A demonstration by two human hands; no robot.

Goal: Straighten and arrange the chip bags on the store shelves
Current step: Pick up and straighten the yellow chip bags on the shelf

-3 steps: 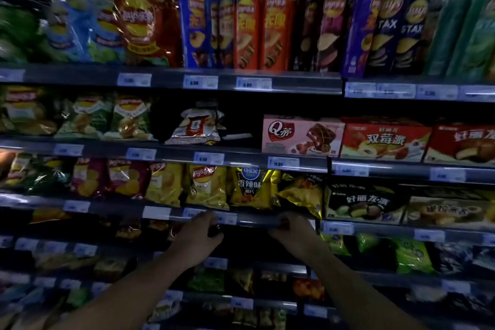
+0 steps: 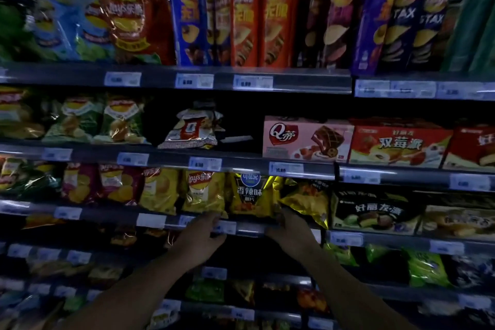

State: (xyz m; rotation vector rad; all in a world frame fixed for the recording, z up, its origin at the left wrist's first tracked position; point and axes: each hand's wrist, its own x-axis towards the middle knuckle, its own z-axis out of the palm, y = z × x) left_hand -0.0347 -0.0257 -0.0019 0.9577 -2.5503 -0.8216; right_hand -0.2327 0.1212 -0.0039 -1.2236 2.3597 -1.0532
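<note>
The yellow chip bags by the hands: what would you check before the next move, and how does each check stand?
1. Left hand at the shelf edge, below the yellow Lay's bag: ok.
2. Right hand touching the tilted yellow bag: ok.
3. That bag upright: not ok, it leans.
4. Dark spicy bag facing forward: ok.
5. Firm grip on any bag: cannot tell.

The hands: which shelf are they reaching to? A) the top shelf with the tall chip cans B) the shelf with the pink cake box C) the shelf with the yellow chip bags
C: the left hand and right hand are at the front edge of the shelf holding the yellow chip bags.
</note>
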